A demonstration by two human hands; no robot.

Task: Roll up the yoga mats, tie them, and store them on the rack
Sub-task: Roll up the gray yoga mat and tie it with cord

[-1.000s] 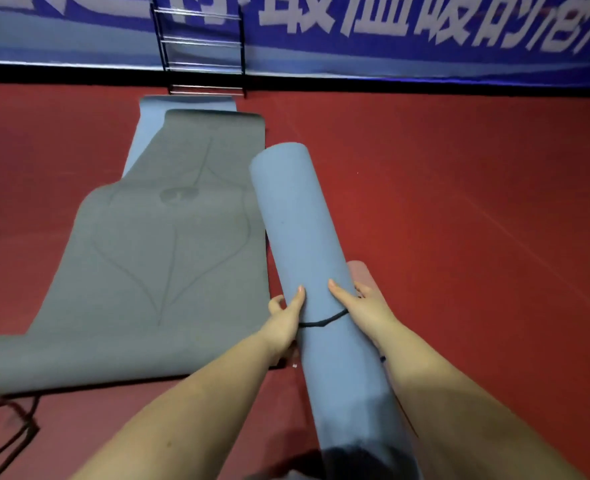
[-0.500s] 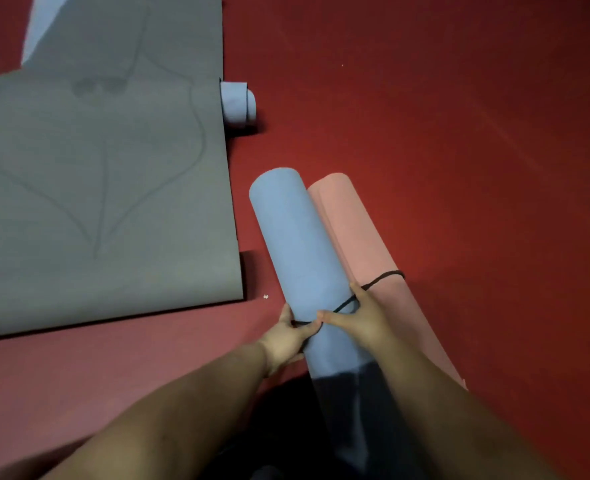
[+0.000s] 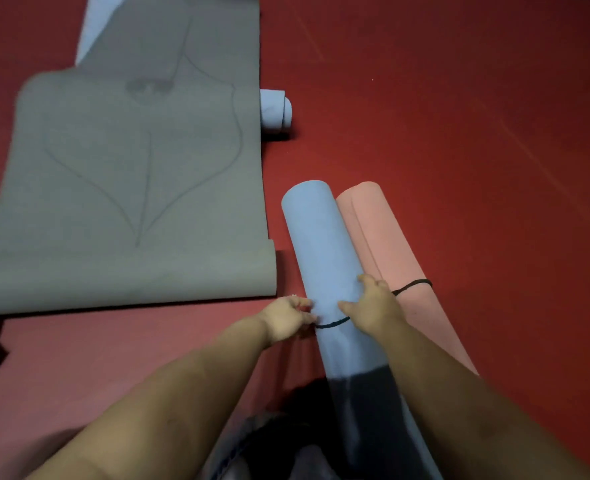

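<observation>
A rolled blue mat (image 3: 324, 258) lies on the red floor (image 3: 459, 133) at the centre, pointing from 6 o'clock toward 12. A rolled pink mat (image 3: 383, 244) touches it on its 3 o'clock side. The left hand (image 3: 286, 318) pinches a black cord (image 3: 411, 285) at the blue roll's 9 o'clock edge, grip closed on it. The right hand (image 3: 373, 306) rests on top of the roll, thumb and fingers spread; the cord passes under it and loops over the pink mat. A grey mat (image 3: 130, 174) lies flat at 10 o'clock, over a partly rolled pale blue mat (image 3: 275, 112).
</observation>
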